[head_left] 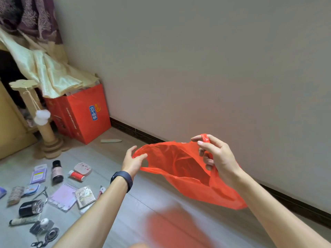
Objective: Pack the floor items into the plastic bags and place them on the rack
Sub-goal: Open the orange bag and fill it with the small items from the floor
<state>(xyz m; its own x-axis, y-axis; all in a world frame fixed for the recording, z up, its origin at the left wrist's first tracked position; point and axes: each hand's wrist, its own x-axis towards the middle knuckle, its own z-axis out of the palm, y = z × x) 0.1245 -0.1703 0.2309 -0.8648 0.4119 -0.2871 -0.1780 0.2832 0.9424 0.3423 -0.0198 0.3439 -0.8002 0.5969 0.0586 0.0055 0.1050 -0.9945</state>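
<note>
A red plastic bag [186, 169] hangs in the air in front of me, its mouth pulled open. My left hand [133, 161] pinches the bag's left handle. My right hand [215, 154] pinches the right handle between thumb and fingers. On the floor at lower left lie several small items: a dark bottle [57, 171], a red-and-white tube [77, 175], a pink case [83, 168], a purple notepad [62, 196], a card pack [85, 196], a black cylinder [30, 208] and a purple box [38, 174].
A red paper gift bag [80, 113] stands against the wall under cream cloth [50, 72]. A cardboard scratching post [45, 127] with a white pompom stands left of it. A pale stick [111, 140] lies near the skirting. A blurred red patch [170, 228] shows on the floor.
</note>
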